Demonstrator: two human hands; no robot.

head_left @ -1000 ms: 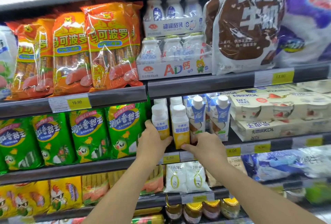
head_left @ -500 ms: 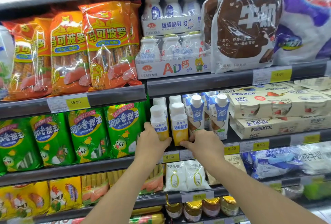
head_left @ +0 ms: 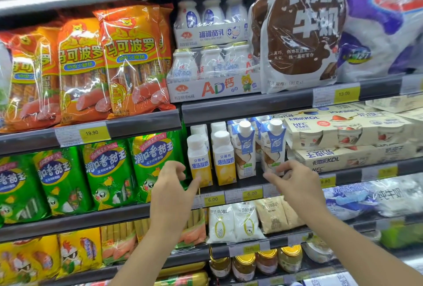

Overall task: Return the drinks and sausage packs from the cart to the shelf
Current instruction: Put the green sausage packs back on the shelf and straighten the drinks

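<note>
Two white-and-yellow yogurt drink bottles stand side by side at the front of the middle shelf (head_left: pixel 297 177): the left bottle (head_left: pixel 199 162) and the right bottle (head_left: pixel 223 160). My left hand (head_left: pixel 171 185) hovers just left of the left bottle, fingers spread and empty, thumb near the bottle's base. My right hand (head_left: pixel 293 182) is off to the right of both bottles, in front of a blue-and-white carton (head_left: pixel 272 148), fingers apart and holding nothing. Orange sausage packs (head_left: pixel 135 61) and green sausage packs (head_left: pixel 153 166) fill the shelves to the left. The cart is out of view.
Multipacks of small white bottles (head_left: pixel 212 61) and a brown milk bag (head_left: pixel 302 29) sit on the shelf above. Cream yogurt cup boxes (head_left: pixel 348 132) are stacked to the right. White pouches (head_left: pixel 233 221) and jars (head_left: pixel 242 265) occupy lower shelves. Price tags line the shelf edges.
Both hands have let go of the two yogurt bottles and drawn back, the left to the left and the right to the right. The bottles stay standing on the shelf.
</note>
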